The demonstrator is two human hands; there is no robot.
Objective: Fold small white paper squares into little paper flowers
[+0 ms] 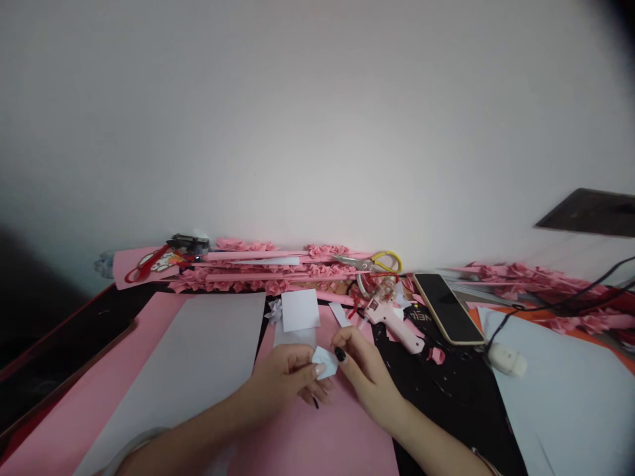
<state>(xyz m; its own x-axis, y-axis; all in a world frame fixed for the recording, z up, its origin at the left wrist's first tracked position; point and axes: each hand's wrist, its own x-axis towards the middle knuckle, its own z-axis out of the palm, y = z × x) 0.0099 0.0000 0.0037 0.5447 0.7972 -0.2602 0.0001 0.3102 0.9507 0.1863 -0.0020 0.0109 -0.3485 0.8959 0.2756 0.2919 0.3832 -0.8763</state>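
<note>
A small folded piece of white paper (325, 361) is held up between my two hands, above a pink sheet (317, 436). My left hand (292, 377) pinches its left side with the thumb on top. At its right edge, the thumb and forefinger of my right hand (364, 373) are closed on the paper. Just beyond my hands lie white paper squares (300, 311), with a small folded white paper flower (274, 311) to their left. A narrow white paper strip (339, 314) lies right of the squares.
Pink paper flower stems (262, 274) line the wall, with yellow-handled scissors (380, 262) and red-handled scissors (146, 264) on them. A pink glue gun (394, 324), a phone (449, 309) and a white charger (507, 360) lie to the right. Large white sheets (183, 370) lie at left.
</note>
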